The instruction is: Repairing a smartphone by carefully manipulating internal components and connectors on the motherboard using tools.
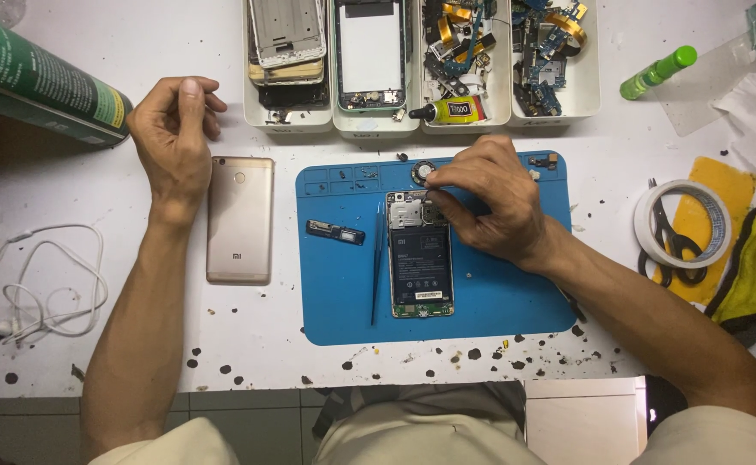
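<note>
Closest to the camera, both bare forearms reach up over the white, paint-flecked bench [249, 344]. Next comes the blue repair mat [335, 293], where an opened phone [420, 254] lies with its back off, battery showing, its long axis running six to twelve o'clock. The right hand [490, 202] sits at about two o'clock from the phone's middle, fingers narrowed in a pinch at the top right corner of the board; whether they hold a small part I cannot tell. Thin tweezers [377, 267] lie just beside the phone at nine o'clock, a small black module [335, 232] farther that way. The left hand [174, 129] rests loosely curled and empty on the bench, well apart, touching the top of the gold back cover [240, 220]. Farthest, at twelve o'clock, stand white parts trays [378, 129].
</note>
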